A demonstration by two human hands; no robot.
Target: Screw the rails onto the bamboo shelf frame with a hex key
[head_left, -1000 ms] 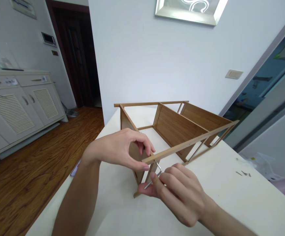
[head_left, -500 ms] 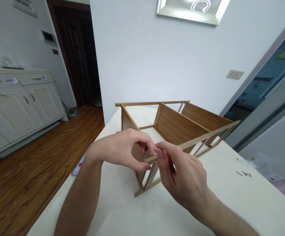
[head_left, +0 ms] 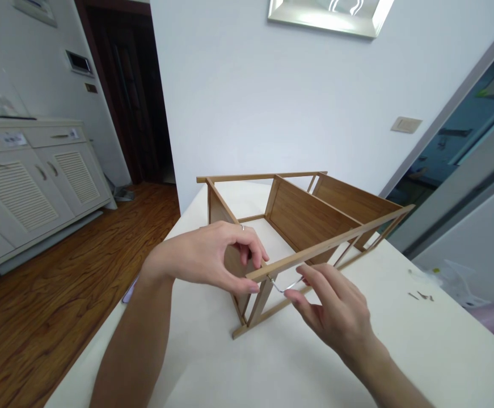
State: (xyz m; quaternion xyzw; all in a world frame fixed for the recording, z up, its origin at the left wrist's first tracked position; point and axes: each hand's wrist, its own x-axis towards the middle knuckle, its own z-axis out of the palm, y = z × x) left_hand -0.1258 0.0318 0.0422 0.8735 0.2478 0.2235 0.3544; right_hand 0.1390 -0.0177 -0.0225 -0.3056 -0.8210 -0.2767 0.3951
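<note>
A wooden shelf frame (head_left: 310, 252) lies on its side on the white table. My left hand (head_left: 219, 255) grips the near end of its upper rail, thumb below and fingers over the top. Between the thumb and fingers of my right hand (head_left: 334, 303) is a thin, bent metal hex key (head_left: 288, 287). The key's short end meets a small brass-coloured screw (head_left: 270, 277) in the side of the rail, close to my left thumb. Wooden shelf boards (head_left: 308, 218) stand upright between the rails.
Several small screws (head_left: 421, 296) lie on the white table (head_left: 212, 357) at the right. A phone (head_left: 130, 290) pokes out behind my left forearm at the table's left edge. Clear plastic and a pink roll (head_left: 491, 317) are at the far right. The wall (head_left: 247, 102) rises behind the table.
My right hand has moved right and down, away from the rail end, and the hex key now shows at the screw. My left hand stays on the rail. The view has shifted slightly.
</note>
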